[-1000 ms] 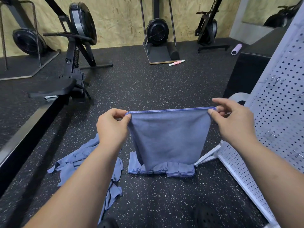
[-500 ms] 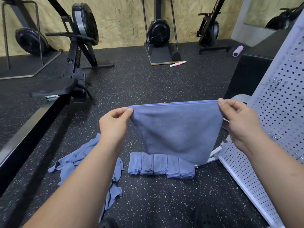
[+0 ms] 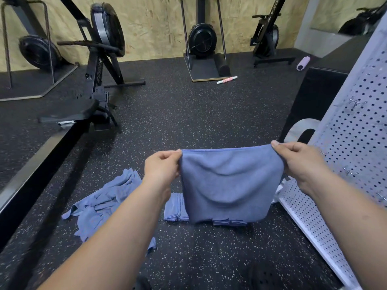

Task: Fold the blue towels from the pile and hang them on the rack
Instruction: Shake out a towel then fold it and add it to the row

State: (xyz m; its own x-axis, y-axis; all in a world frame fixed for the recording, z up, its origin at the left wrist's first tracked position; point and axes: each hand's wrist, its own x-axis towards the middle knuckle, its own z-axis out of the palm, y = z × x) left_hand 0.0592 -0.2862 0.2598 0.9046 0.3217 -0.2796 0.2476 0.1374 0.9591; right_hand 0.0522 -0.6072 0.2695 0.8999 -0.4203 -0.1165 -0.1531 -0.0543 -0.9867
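Note:
A blue towel point(image 3: 228, 185) hangs in the air in front of me, held by its two top corners. My left hand point(image 3: 162, 167) pinches the left corner and my right hand point(image 3: 299, 162) pinches the right one. The cloth sags in loose folds between them. Behind its lower edge a row of folded blue towels point(image 3: 176, 210) lies on the floor, partly hidden. A loose pile of blue towels point(image 3: 104, 201) lies on the floor to the left. The white perforated rack point(image 3: 351, 147) with small metal hooks stands at the right.
Black speckled rubber floor point(image 3: 188, 114) all around. A rowing machine's rail point(image 3: 31, 170) runs along the left. More exercise machines point(image 3: 202, 40) stand by the plywood wall. A black box point(image 3: 314, 95) sits behind the rack. A pink roller point(image 3: 227, 79) lies on the floor far off.
The towel was first raised and pulled taut. Now my hands are a little lower and closer together, and the cloth hangs slack with drooping folds, covering the folded row again.

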